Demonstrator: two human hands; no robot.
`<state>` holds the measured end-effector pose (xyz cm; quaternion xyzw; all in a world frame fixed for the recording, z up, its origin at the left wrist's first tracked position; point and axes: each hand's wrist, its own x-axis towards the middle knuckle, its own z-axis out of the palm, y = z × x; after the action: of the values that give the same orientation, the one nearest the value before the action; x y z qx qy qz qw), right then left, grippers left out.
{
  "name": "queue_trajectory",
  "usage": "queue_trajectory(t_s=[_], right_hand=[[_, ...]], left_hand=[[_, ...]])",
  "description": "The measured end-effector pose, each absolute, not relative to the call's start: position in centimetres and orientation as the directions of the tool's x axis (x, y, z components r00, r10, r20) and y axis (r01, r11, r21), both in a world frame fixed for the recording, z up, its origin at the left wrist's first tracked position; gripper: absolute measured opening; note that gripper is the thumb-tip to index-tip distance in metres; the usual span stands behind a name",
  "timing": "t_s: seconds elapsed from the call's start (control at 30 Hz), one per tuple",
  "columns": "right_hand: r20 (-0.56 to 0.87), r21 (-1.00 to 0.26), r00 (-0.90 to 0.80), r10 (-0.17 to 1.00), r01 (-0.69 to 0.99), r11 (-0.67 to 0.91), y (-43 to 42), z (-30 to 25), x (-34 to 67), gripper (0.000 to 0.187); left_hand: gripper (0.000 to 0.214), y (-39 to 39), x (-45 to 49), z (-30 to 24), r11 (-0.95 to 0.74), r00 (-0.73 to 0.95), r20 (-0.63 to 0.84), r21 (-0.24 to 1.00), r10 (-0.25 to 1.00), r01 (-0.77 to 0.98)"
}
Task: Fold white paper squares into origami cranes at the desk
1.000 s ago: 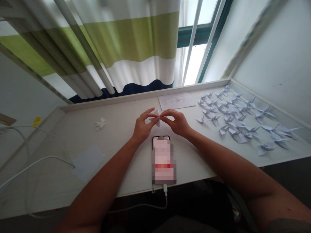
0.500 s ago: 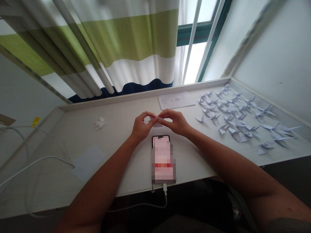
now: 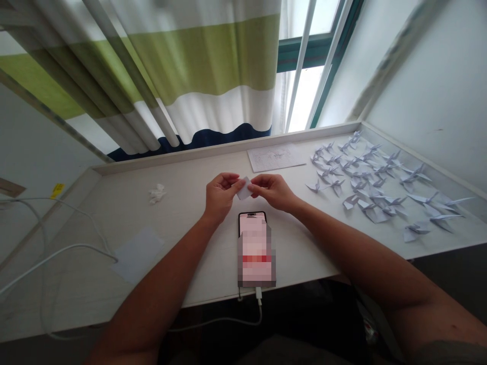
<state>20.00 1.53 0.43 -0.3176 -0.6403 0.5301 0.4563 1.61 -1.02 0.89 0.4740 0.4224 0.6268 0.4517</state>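
Observation:
A small folded piece of pale paper is pinched between both of my hands above the middle of the white desk. My left hand grips its left side with fingers curled. On the right side, my right hand pinches it with thumb and fingertips. A phone lies flat on the desk just below my hands, with a white cable plugged into its near end.
Several folded paper cranes are spread over the right part of the desk. A printed sheet lies by the back edge, a crumpled paper scrap and a blank square sheet to the left. White cables trail at far left.
Both hands have turned the folded paper; it now shows a flatter face toward me, held slightly lower and closer. The arms have barely shifted.

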Motion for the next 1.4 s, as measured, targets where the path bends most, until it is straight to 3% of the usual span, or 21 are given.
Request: queue_trajectory(t_s=[0.23, 0.37, 0.5, 0.77, 0.93, 1.1, 1.4], right_hand=[[0.243, -0.969, -0.346, 0.906, -0.127, 0.211, 1.5, 0.5, 20.1, 0.048], [0.211, -0.976, -0.364, 0.907, -0.135, 0.172, 1.7, 0.1, 20.1, 0.049], [0.224, -0.974, -0.411, 0.884, -0.127, 0.188, 1.7, 0.1, 20.2, 0.049], [0.269, -0.962, -0.336, 0.903, -0.058, 0.265, 1.5, 0.2, 20.2, 0.048], [0.299, -0.954, -0.26, 0.918, -0.046, 0.298, 1.7, 0.3, 20.5, 0.041], [0.314, -0.946, -0.359, 0.879, -0.043, 0.32, 1.8, 0.4, 20.6, 0.035], [0.315, -0.949, -0.329, 0.89, -0.136, 0.285, 1.3, 1.2, 20.6, 0.037]], left_hand=[[0.051, -1.2, 1.2, 1.0, -0.011, 0.029, 0.017, 0.98, 0.999, -0.197], [0.054, -1.2, 1.2, 1.0, -0.104, -0.033, 0.1, 0.982, 0.994, -0.158], [0.052, -1.4, 1.6, 1.0, -0.157, 0.034, 0.16, 0.983, 0.986, -0.092], [0.049, -1.6, 1.5, 0.6, 0.0, 0.294, 0.029, 0.995, 0.955, -0.097], [0.042, -1.9, 1.6, 1.0, -0.064, 0.266, 0.069, 0.998, 0.961, -0.026], [0.048, -2.1, 1.9, 1.1, -0.113, 0.243, 0.106, 0.993, 0.964, 0.015], [0.044, -2.3, 2.0, 1.0, -0.072, 0.355, 0.056, 0.997, 0.933, 0.032]])
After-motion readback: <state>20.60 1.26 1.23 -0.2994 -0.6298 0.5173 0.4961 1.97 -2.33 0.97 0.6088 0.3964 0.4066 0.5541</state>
